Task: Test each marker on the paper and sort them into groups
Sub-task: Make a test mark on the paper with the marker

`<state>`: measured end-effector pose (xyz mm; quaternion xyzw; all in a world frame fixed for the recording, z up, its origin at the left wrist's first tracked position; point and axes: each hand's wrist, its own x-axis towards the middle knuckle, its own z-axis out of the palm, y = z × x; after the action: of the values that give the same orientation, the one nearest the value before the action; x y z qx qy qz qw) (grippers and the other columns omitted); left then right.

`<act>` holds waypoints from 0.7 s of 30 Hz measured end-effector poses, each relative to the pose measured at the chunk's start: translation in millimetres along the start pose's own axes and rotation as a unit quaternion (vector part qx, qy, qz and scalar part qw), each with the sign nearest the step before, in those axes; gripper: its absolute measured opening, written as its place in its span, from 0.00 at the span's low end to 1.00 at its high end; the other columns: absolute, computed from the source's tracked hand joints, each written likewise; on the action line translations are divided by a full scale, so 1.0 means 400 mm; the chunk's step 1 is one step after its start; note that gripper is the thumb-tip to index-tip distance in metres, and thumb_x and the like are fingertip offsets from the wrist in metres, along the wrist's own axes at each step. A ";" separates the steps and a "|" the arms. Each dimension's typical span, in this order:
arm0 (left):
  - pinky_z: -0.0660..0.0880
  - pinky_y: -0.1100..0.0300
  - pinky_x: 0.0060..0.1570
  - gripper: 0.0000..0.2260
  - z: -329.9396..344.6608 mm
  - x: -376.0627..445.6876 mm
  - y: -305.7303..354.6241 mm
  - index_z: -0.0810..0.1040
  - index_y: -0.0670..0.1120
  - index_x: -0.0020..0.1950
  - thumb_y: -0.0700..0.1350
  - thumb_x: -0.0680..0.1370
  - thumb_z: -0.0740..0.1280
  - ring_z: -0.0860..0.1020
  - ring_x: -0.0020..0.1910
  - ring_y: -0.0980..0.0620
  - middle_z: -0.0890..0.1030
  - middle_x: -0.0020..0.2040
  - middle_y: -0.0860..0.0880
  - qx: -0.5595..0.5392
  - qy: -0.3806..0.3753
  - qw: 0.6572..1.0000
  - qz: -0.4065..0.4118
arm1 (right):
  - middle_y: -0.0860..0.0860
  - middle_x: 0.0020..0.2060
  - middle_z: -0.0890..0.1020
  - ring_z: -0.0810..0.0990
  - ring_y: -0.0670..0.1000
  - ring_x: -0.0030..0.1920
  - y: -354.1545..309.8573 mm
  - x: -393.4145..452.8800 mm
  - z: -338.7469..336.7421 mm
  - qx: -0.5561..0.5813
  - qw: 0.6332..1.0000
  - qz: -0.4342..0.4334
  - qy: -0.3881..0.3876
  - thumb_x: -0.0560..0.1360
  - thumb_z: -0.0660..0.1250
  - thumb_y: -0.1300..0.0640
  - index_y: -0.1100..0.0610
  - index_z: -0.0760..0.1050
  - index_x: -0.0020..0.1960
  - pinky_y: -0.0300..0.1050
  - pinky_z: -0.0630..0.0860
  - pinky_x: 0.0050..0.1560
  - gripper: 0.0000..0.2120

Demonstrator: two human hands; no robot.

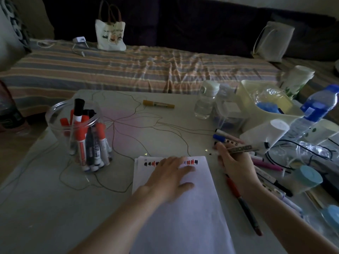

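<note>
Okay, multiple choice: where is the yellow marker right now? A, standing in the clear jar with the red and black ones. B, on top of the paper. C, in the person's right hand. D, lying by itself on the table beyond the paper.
D: the yellow marker lies flat and alone on the table, on the far side of the paper, apart from the jar and from both hands.

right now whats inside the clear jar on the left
The clear jar holds upright markers with orange-red and black caps. Their exact count is unclear, since they overlap and hide each other.
</note>
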<state>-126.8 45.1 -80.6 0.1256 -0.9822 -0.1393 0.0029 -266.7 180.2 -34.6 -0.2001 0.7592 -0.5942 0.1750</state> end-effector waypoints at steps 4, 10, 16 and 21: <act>0.64 0.47 0.67 0.25 0.004 -0.002 0.003 0.73 0.58 0.68 0.62 0.74 0.52 0.68 0.69 0.41 0.68 0.73 0.48 0.034 0.024 0.999 0.023 | 0.51 0.28 0.78 0.75 0.48 0.28 0.049 0.021 0.069 0.022 0.998 0.049 -0.020 0.76 0.70 0.59 0.60 0.77 0.41 0.41 0.74 0.31 0.06; 0.50 0.53 0.74 0.22 0.019 -0.004 -0.011 0.64 0.61 0.73 0.58 0.78 0.59 0.52 0.75 0.49 0.55 0.78 0.52 0.010 0.015 1.000 -0.013 | 0.50 0.30 0.83 0.81 0.45 0.31 0.116 0.029 0.079 -0.088 0.996 -0.002 0.033 0.75 0.70 0.53 0.56 0.80 0.38 0.34 0.75 0.29 0.09; 0.44 0.49 0.75 0.23 0.032 0.003 -0.006 0.67 0.58 0.71 0.62 0.77 0.60 0.48 0.76 0.50 0.53 0.78 0.53 -0.027 0.002 1.000 -0.015 | 0.48 0.31 0.83 0.81 0.40 0.32 0.130 0.022 0.073 -0.115 0.992 -0.038 0.036 0.77 0.68 0.52 0.55 0.79 0.41 0.31 0.74 0.32 0.09; 0.48 0.46 0.74 0.26 0.041 0.006 -0.006 0.65 0.62 0.71 0.66 0.74 0.57 0.51 0.76 0.48 0.56 0.77 0.54 -0.010 0.009 1.000 -0.010 | 0.44 0.35 0.83 0.82 0.38 0.38 0.138 0.021 0.075 -0.127 0.990 -0.056 0.024 0.75 0.71 0.50 0.46 0.77 0.42 0.35 0.78 0.38 0.04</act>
<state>-129.3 46.7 -97.2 0.1368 -0.9795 -0.1476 0.0118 -264.0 162.7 -95.7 -0.2490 0.8200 -0.5063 0.0964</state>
